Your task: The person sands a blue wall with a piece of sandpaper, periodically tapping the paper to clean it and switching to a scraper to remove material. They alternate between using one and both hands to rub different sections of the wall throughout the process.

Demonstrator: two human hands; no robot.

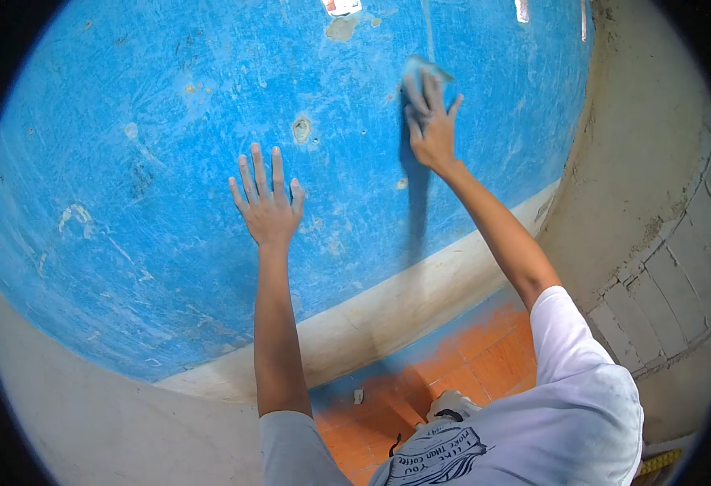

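Note:
My left hand (268,202) lies flat against the blue wall (185,202) with its fingers spread and nothing in it. Higher up and to the right, my right hand (432,134) presses a small piece of sandpaper (415,73) to the wall, fingers over it. The sheet is dusted blue and mostly covered by the fingers, so its full shape is hidden. Blue-grey dust coats the fingers. Around both hands the paint is scratched and worn, with a chipped hole (301,130) between them and a bare patch (341,30) near the top.
A cream band (355,332) runs along the wall's foot. Orange floor tiles (485,356) below carry blue dust and a small pale scrap (359,397). Bare plaster (639,105) and exposed blocks (655,304) form the right side; a grey surface (88,389) lies at left.

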